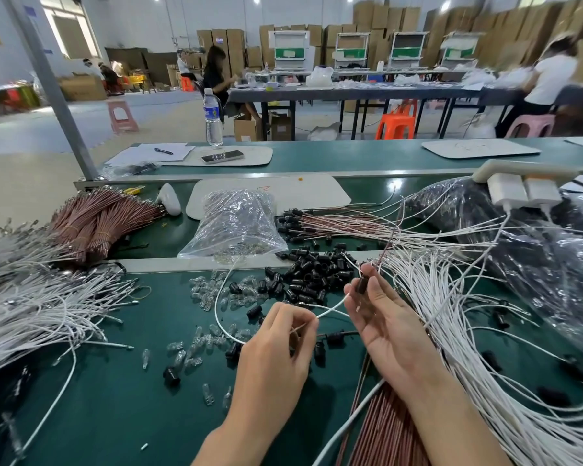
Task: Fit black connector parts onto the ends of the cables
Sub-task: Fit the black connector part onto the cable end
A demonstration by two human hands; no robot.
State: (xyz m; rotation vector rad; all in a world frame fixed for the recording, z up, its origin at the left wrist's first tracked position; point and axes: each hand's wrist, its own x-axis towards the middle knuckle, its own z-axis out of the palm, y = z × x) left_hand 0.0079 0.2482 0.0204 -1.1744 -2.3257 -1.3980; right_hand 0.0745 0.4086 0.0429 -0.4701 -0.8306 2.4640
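Left grip (276,344) pinches a white cable (334,307) between thumb and forefinger, and the cable's free end reaches toward the right grip (387,327). That grip holds 1 black connector part (361,285) upright between thumb and fingertips, palm turned up and the other fingers loosely spread. Cable end and part are just beside each other; whether they touch cannot be told. Beyond both lies a heap of connector parts (312,270) on the green tabletop (115,398), with clear glass bulbs (209,292) to its left. Loose white cables (451,297) fan out at right. Brown cable bundles (98,223) lie far left, near a clear plastic bag (236,223).
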